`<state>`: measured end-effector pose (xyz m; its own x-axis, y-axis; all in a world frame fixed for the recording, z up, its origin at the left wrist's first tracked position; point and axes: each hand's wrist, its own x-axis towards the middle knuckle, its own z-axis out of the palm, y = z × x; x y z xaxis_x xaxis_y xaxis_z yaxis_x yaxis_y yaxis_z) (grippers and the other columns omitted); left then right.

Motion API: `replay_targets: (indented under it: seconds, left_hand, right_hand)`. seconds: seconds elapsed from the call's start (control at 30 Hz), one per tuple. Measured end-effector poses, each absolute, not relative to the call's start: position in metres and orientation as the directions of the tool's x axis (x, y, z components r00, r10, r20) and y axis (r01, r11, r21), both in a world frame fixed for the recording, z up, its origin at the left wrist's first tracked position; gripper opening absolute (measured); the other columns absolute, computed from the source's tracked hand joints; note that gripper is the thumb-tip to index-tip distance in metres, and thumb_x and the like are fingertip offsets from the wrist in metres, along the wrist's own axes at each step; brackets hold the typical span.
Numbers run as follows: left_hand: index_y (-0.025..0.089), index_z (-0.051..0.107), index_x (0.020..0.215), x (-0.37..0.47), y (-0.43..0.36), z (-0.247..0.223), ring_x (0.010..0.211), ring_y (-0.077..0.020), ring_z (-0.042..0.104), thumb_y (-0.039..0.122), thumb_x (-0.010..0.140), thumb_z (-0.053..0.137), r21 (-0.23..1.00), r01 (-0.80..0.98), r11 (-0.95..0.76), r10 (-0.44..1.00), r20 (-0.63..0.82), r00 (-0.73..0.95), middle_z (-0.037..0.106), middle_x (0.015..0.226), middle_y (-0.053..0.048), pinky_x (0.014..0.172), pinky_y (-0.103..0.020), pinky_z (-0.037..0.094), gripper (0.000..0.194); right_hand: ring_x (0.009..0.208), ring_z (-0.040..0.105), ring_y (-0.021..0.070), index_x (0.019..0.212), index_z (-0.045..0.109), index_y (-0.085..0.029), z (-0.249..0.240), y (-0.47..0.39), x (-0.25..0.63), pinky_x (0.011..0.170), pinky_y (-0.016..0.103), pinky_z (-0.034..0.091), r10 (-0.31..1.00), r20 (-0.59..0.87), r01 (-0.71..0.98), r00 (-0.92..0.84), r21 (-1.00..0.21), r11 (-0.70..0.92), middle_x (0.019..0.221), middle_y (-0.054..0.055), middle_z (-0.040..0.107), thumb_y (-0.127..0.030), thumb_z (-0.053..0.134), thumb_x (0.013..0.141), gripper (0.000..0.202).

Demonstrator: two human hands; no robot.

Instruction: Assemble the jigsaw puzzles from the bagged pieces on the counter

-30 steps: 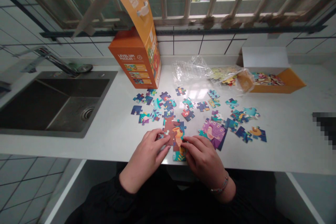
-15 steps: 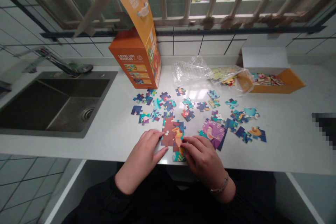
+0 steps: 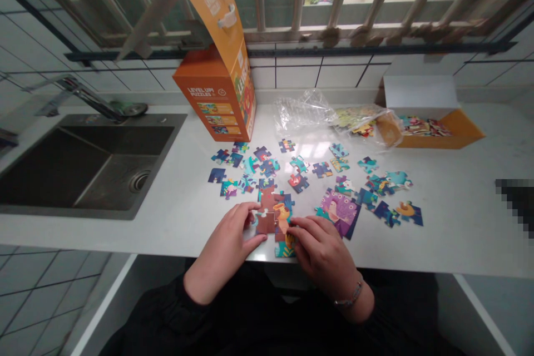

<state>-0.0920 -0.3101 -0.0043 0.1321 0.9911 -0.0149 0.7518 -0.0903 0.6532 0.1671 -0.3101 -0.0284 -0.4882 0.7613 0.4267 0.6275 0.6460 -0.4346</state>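
Observation:
My left hand (image 3: 229,247) curves around the left side of a brown puzzle piece (image 3: 266,223), index finger by its upper left and thumb at its lower edge. The piece lies flat below another brown section (image 3: 270,198), with a thin gap between them. My right hand (image 3: 323,250) has its fingers pinched together at the right edge of the joined strip with an orange dog (image 3: 282,217); the fingertips cover part of it. A teal leafy piece (image 3: 284,249) forms the strip's bottom. Right of this lies a joined purple section (image 3: 339,211).
Several loose puzzle pieces (image 3: 267,167) are scattered behind my hands, more (image 3: 387,214) to the right. An open orange puzzle box (image 3: 212,100) stands at the back, near clear plastic bags (image 3: 304,111) and a yellow tray (image 3: 463,128) holding pieces. A dark sink (image 3: 158,167) is left.
The brown piece at my left hand has shifted slightly down, and a gap shows above it. My left index finger has lifted and curled a little. My right hand has hardly moved.

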Motion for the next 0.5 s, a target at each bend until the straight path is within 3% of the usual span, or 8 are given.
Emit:
replay_targets:
  seconds: [0.17,0.3,0.4,0.5]
  left_hand:
    - [0.027,0.066,0.132,-0.096,-0.308,0.004,0.083,-0.0201,0.067,0.022,0.089,0.081,0.682,0.731,-0.037,0.988,-0.082,0.127,0.069,0.096,0.001,0.077,-0.032,0.054,0.046]
    - [0.025,0.075,0.107,-0.098,-0.310,0.012,0.076,-0.0189,0.065,0.038,0.099,0.070,0.682,0.732,0.019,0.976,-0.171,0.134,0.072,0.089,0.001,0.070,-0.031,0.047,0.016]
    - [0.023,0.070,0.085,-0.096,-0.312,0.014,0.070,-0.0193,0.062,0.048,0.101,0.067,0.595,0.798,0.094,0.974,-0.219,0.048,0.068,0.076,0.001,0.065,-0.031,0.040,0.030]
    - [0.022,0.063,0.078,-0.091,-0.311,0.012,0.069,-0.0201,0.060,0.051,0.101,0.066,0.501,0.859,0.103,0.981,-0.195,-0.004,0.066,0.074,0.000,0.065,-0.031,0.035,0.037]
  right_hand:
    - [0.116,0.066,0.0292,0.122,0.073,-0.021,-0.028,-0.310,0.167,0.104,0.048,0.055,0.760,0.426,0.626,-0.492,-0.434,0.648,0.128,0.009,0.077,-0.013,0.061,0.103,0.024]
    - [0.116,0.066,0.0292,0.123,0.073,-0.021,-0.029,-0.310,0.167,0.103,0.047,0.055,0.760,0.428,0.620,-0.489,-0.442,0.648,0.128,0.009,0.077,-0.014,0.062,0.103,0.023]
    - [0.117,0.065,0.0292,0.123,0.072,-0.021,-0.031,-0.310,0.168,0.103,0.047,0.054,0.758,0.431,0.616,-0.489,-0.444,0.650,0.128,0.010,0.077,-0.014,0.062,0.103,0.024]
    - [0.119,0.064,0.0291,0.125,0.072,-0.021,-0.033,-0.310,0.168,0.106,0.048,0.053,0.766,0.416,0.616,-0.490,-0.456,0.642,0.130,0.009,0.076,-0.014,0.063,0.103,0.025]
